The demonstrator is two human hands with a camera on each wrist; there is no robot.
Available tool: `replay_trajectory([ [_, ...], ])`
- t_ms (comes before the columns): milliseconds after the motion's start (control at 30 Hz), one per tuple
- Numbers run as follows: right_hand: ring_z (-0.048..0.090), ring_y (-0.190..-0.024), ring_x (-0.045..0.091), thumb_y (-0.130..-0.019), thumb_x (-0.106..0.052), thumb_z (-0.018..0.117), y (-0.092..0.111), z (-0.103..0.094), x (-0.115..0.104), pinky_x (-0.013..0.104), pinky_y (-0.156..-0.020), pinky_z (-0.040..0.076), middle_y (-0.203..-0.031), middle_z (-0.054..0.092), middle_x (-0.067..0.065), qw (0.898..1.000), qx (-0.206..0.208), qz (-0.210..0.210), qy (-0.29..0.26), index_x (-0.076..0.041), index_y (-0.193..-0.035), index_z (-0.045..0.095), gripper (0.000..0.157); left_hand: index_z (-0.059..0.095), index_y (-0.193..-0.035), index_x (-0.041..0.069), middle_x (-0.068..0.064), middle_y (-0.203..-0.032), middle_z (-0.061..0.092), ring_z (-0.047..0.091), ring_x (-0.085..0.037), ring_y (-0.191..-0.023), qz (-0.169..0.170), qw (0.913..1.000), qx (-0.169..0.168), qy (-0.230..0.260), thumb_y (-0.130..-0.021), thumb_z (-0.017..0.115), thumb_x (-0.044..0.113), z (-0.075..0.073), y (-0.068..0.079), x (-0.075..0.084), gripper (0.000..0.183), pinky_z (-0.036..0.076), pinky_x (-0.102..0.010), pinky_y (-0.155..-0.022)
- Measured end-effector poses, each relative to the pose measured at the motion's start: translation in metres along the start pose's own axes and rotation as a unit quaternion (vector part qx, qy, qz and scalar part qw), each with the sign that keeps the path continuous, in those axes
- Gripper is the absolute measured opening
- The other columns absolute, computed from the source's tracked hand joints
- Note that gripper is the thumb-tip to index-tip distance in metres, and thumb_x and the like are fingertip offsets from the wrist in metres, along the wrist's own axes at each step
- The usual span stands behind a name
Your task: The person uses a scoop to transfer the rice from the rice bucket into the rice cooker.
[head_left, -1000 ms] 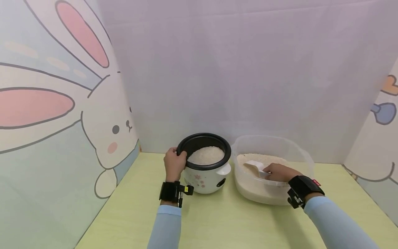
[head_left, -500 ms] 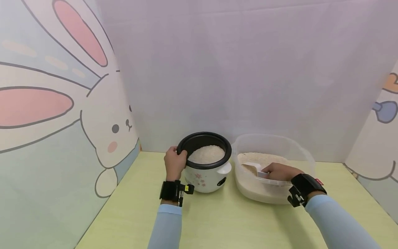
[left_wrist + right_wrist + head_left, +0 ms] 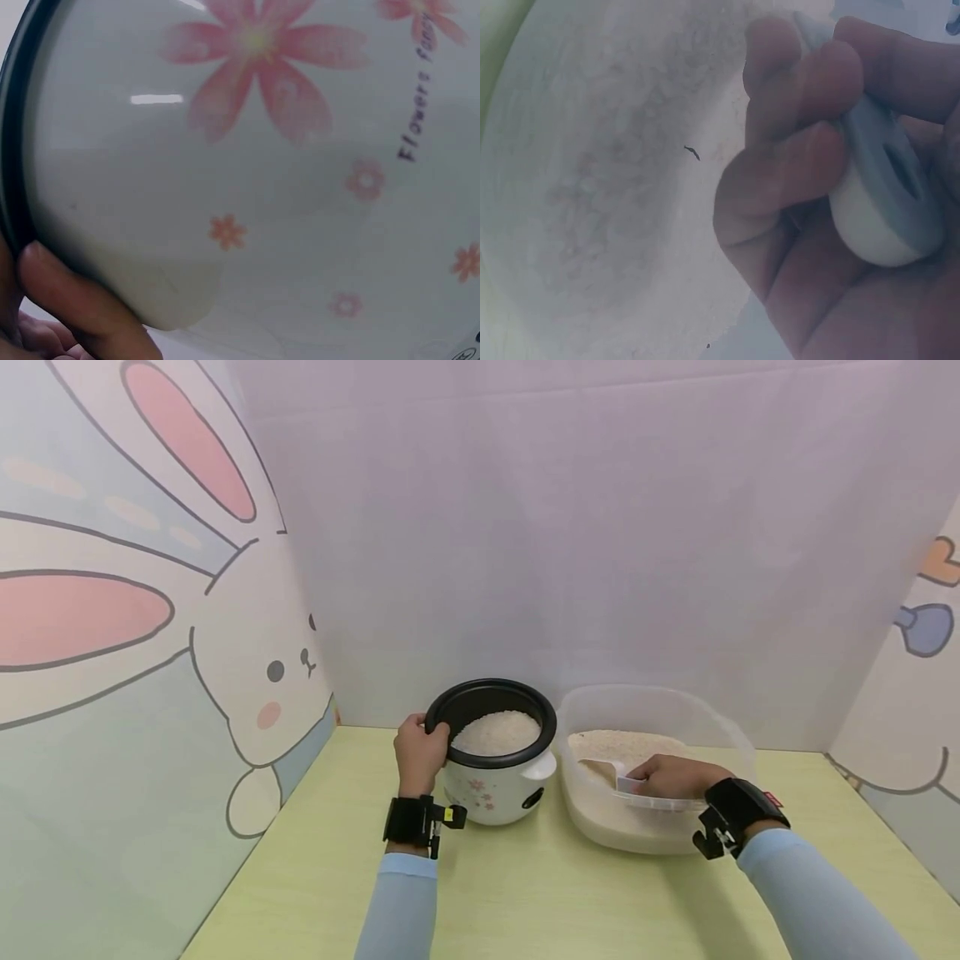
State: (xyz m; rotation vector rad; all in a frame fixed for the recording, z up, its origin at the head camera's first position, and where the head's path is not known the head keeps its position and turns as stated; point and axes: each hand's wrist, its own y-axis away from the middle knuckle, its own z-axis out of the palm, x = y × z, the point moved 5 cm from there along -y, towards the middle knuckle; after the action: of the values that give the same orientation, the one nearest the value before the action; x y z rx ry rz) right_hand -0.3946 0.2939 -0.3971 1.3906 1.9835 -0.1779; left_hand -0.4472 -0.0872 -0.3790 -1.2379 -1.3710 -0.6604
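A white rice cooker with pink flowers and a black rim stands on the table, a mound of rice inside it. My left hand grips the rim at its left side, thumb toward the front; in the left wrist view that thumb lies against the flowered wall. To the right, my right hand reaches into a clear plastic tub of rice. Its fingers curl round the handle of a white rice scoop, whose bowl is in the rice and partly hidden.
The tub stands close beside the cooker, both near the pale back curtain. A rabbit-print panel borders the yellow-green table on the left, and another printed panel borders it on the right.
My right hand has moved the scoop slightly left and lower into the rice, so less of its white bowl shows. My left hand keeps its grip on the cooker's rim.
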Motion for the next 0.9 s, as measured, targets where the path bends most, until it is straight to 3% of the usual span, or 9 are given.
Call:
replay_trajectory([
  [333, 0.056, -0.095, 0.021, -0.105, -0.024, 0.054, 0.000, -0.001, 0.002, 0.036, -0.084, 0.044, -0.110, 0.066, 0.006, 0.999, -0.013, -0.006, -0.042, -0.005, -0.127, 0.070, 0.033, 0.065, -0.119, -0.007, -0.018, -0.085, 0.068, 0.059, -0.019, -0.053, 0.001, 1.0000, 0.002, 0.001, -0.090, 0.061, 0.013, -0.001, 0.001, 0.001, 0.036, 0.046, -0.025, -0.043],
  [500, 0.060, -0.119, 0.037, -0.106, -0.017, 0.051, -0.001, 0.000, 0.008, 0.047, -0.104, 0.048, -0.129, 0.063, 0.022, 0.991, -0.030, -0.013, -0.128, 0.008, -0.130, 0.063, 0.037, 0.064, -0.119, -0.007, -0.018, -0.084, 0.067, 0.058, -0.019, -0.052, -0.002, 1.0000, -0.001, 0.007, -0.091, 0.061, 0.013, 0.000, 0.001, 0.001, 0.035, 0.047, -0.025, -0.043],
  [567, 0.061, -0.121, 0.036, -0.106, -0.014, 0.050, -0.001, -0.001, 0.010, 0.047, -0.107, 0.047, -0.129, 0.063, 0.022, 0.986, -0.029, -0.014, -0.163, 0.012, -0.127, 0.063, 0.036, 0.064, -0.119, -0.007, -0.018, -0.086, 0.067, 0.059, -0.019, -0.053, -0.002, 1.0000, -0.002, 0.006, -0.091, 0.061, 0.014, 0.000, 0.001, 0.002, 0.035, 0.047, -0.026, -0.044],
  [633, 0.067, -0.105, 0.028, -0.106, -0.014, 0.049, -0.001, -0.002, 0.011, 0.040, -0.098, 0.054, -0.118, 0.067, 0.018, 0.983, -0.022, -0.013, -0.180, 0.012, -0.124, 0.065, 0.035, 0.064, -0.119, -0.007, -0.019, -0.087, 0.068, 0.059, -0.020, -0.054, -0.001, 1.0000, -0.002, 0.005, -0.091, 0.061, 0.014, 0.000, 0.001, 0.002, 0.035, 0.047, -0.026, -0.044],
  [700, 0.064, -0.081, 0.016, -0.106, -0.015, 0.048, 0.000, -0.004, 0.010, 0.029, -0.076, 0.056, -0.104, 0.069, 0.011, 0.983, -0.014, -0.011, -0.181, 0.011, -0.122, 0.066, 0.035, 0.064, -0.120, -0.007, -0.019, -0.088, 0.068, 0.060, -0.020, -0.055, 0.000, 1.0000, -0.002, 0.003, -0.091, 0.061, 0.014, 0.000, 0.002, 0.002, 0.036, 0.048, -0.026, -0.045],
  [800, 0.045, -0.056, 0.009, -0.107, -0.018, 0.047, 0.003, -0.007, 0.007, 0.023, -0.052, 0.036, -0.084, 0.064, 0.006, 0.984, -0.012, -0.016, -0.176, 0.010, -0.121, 0.066, 0.037, 0.064, -0.120, -0.007, -0.019, -0.088, 0.068, 0.060, -0.021, -0.055, 0.003, 1.0000, 0.000, 0.000, -0.090, 0.061, 0.014, -0.001, 0.002, 0.002, 0.037, 0.048, -0.027, -0.045],
  [900, 0.034, -0.050, 0.010, -0.108, -0.019, 0.044, 0.006, -0.010, 0.004, 0.025, -0.048, 0.027, -0.072, 0.055, 0.005, 0.982, -0.017, -0.031, -0.185, 0.012, -0.120, 0.064, 0.039, 0.064, -0.122, -0.007, -0.019, -0.086, 0.068, 0.060, -0.020, -0.055, 0.007, 1.0000, 0.001, -0.001, -0.090, 0.060, 0.014, -0.002, 0.002, 0.002, 0.038, 0.048, -0.027, -0.045],
])
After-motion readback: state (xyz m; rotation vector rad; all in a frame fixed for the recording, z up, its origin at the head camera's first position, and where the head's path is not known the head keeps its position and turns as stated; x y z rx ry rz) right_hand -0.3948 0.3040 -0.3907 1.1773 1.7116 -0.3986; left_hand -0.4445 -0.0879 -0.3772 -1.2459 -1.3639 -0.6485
